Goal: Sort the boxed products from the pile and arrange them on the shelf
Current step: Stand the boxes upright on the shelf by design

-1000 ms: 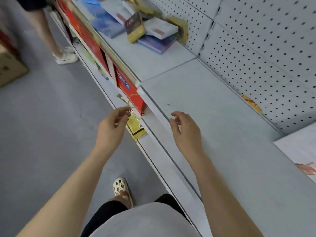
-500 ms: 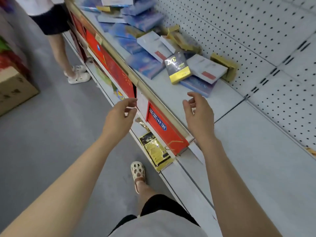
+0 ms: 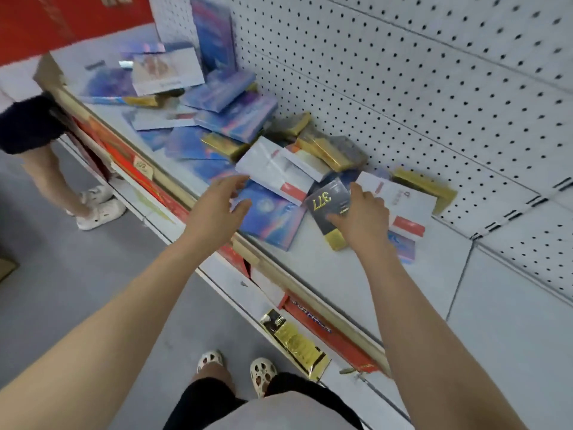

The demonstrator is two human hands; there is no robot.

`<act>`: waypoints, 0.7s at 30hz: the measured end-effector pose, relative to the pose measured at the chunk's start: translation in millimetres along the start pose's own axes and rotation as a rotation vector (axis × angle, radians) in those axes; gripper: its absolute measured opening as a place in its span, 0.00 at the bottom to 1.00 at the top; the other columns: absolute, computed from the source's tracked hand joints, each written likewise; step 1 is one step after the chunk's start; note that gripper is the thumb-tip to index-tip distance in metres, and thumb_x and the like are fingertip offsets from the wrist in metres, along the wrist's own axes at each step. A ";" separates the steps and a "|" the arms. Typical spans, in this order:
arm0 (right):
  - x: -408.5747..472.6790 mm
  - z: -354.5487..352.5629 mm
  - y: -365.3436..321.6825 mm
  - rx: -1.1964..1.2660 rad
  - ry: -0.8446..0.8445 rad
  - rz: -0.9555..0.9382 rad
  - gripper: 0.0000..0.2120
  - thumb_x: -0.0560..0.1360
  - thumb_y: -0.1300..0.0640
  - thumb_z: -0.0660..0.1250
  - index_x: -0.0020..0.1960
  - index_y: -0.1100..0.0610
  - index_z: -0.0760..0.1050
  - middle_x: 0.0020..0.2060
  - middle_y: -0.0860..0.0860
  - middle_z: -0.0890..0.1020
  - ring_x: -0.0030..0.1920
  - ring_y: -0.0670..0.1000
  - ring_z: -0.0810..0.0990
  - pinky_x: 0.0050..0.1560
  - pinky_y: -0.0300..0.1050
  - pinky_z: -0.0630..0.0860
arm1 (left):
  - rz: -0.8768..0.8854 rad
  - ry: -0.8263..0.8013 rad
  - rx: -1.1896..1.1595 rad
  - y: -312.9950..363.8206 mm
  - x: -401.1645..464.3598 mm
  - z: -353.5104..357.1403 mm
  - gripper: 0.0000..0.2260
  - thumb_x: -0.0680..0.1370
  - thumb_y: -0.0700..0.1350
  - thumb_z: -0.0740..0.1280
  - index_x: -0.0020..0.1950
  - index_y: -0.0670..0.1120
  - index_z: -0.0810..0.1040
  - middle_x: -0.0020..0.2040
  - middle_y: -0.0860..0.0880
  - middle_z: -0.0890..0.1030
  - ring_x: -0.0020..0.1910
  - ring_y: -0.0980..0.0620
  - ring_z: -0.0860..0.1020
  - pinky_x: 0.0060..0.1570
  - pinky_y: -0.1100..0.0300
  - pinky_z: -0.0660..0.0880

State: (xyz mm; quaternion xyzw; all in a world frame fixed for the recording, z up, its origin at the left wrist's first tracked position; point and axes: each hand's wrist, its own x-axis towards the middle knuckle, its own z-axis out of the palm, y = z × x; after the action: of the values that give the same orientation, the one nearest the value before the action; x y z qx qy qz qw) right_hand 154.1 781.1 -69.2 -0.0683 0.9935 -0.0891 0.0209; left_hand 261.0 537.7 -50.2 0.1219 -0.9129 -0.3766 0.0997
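Right hand [image 3: 362, 218] — fingers grasping the black-and-gold "377" carton [image 3: 330, 209]; left hand [image 3: 218, 206] reaches, fingers released, above the blue flat carton [image 3: 273, 221] on the white metal shelf [image 3: 356, 274].

The light is bright and even, with only soft shadows. Everything looks a bit blurry, and straight lines bend near the edges.
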 end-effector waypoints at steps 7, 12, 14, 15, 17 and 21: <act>-5.3 17.9 -18.3 -0.017 0.069 0.191 0.33 0.70 0.49 0.75 0.70 0.55 0.65 0.59 0.58 0.73 0.58 0.60 0.74 0.52 0.51 0.74 | 0.328 -0.252 0.213 -2.0 122.8 20.3 0.27 0.78 0.48 0.67 0.76 0.48 0.63 0.72 0.45 0.68 0.69 0.45 0.68 0.67 0.53 0.65; -24.6 32.4 -30.9 0.079 0.088 0.324 0.33 0.74 0.48 0.70 0.75 0.46 0.60 0.55 0.56 0.73 0.53 0.60 0.77 0.40 0.47 0.70 | 0.545 -0.456 0.628 -15.6 181.3 45.7 0.40 0.77 0.58 0.67 0.80 0.45 0.50 0.77 0.39 0.60 0.76 0.40 0.58 0.74 0.49 0.56; -28.5 33.5 -33.7 0.094 0.061 0.382 0.34 0.75 0.47 0.69 0.77 0.43 0.57 0.56 0.57 0.73 0.54 0.60 0.77 0.40 0.47 0.71 | 0.584 -0.513 0.777 -22.2 194.6 51.0 0.43 0.76 0.64 0.64 0.80 0.45 0.45 0.77 0.38 0.59 0.77 0.39 0.55 0.75 0.46 0.51; -30.4 34.0 -34.1 0.094 0.054 0.396 0.35 0.75 0.48 0.69 0.77 0.42 0.56 0.57 0.57 0.73 0.54 0.60 0.78 0.41 0.48 0.73 | 0.607 -0.521 0.809 -23.6 198.7 52.3 0.45 0.75 0.66 0.62 0.80 0.45 0.44 0.77 0.38 0.60 0.77 0.39 0.56 0.75 0.45 0.50; -33.0 33.4 -36.3 0.076 0.034 0.413 0.36 0.75 0.49 0.68 0.77 0.41 0.54 0.58 0.57 0.73 0.54 0.60 0.79 0.43 0.50 0.77 | 0.646 -0.498 0.835 -24.0 202.8 53.4 0.48 0.73 0.70 0.62 0.80 0.44 0.42 0.74 0.37 0.64 0.75 0.38 0.60 0.75 0.44 0.49; -34.3 29.2 -43.4 0.112 0.045 0.453 0.31 0.74 0.53 0.69 0.74 0.46 0.61 0.54 0.55 0.79 0.51 0.59 0.81 0.44 0.49 0.78 | 0.631 -0.489 0.866 -17.9 191.4 45.4 0.54 0.68 0.71 0.66 0.79 0.47 0.41 0.66 0.35 0.70 0.66 0.37 0.71 0.74 0.43 0.53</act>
State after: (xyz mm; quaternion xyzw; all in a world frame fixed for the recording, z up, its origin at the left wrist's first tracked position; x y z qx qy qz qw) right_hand 195.4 738.4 -89.0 0.1597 0.9772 -0.1384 0.0221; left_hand 69.3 498.6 -77.2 -0.2164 -0.9722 0.0612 -0.0655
